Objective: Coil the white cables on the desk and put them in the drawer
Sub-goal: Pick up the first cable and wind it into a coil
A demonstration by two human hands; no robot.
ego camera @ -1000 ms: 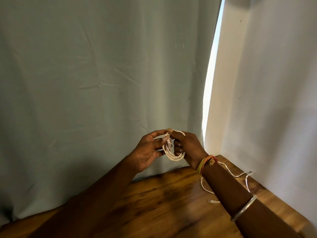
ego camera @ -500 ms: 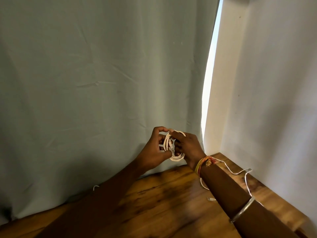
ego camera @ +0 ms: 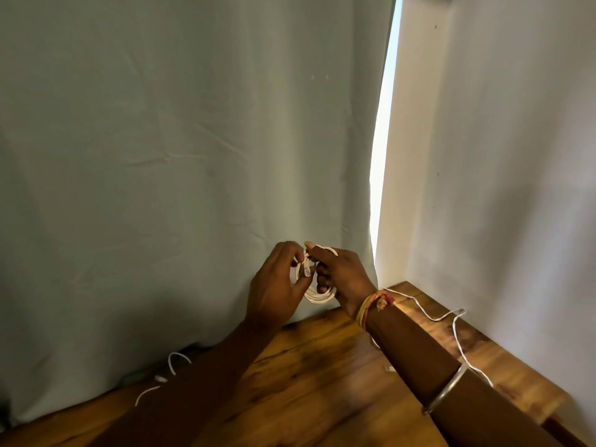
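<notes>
A small coil of white cable [ego camera: 317, 295] hangs in the air above the wooden desk [ego camera: 322, 375], held between both hands. My right hand [ego camera: 343, 279] grips the coil with its fingers through the loops. My left hand [ego camera: 277, 285] pinches the cable's plug end at the coil's top. A second white cable [ego camera: 451, 321] lies loose on the desk at the right, running under my right forearm. A third white cable [ego camera: 171, 366] lies at the desk's back left edge beside the curtain. No drawer is in view.
A pale green curtain [ego camera: 180, 175] hangs right behind the desk. A white wall [ego camera: 516, 188] borders the desk's right side, with a bright gap between curtain and wall. The desk's front right corner drops off at the lower right.
My left hand has shifted from beside the coil to over its top, fingers now pinching the plug end. The view tilted down slightly, bringing the left cable into sight.
</notes>
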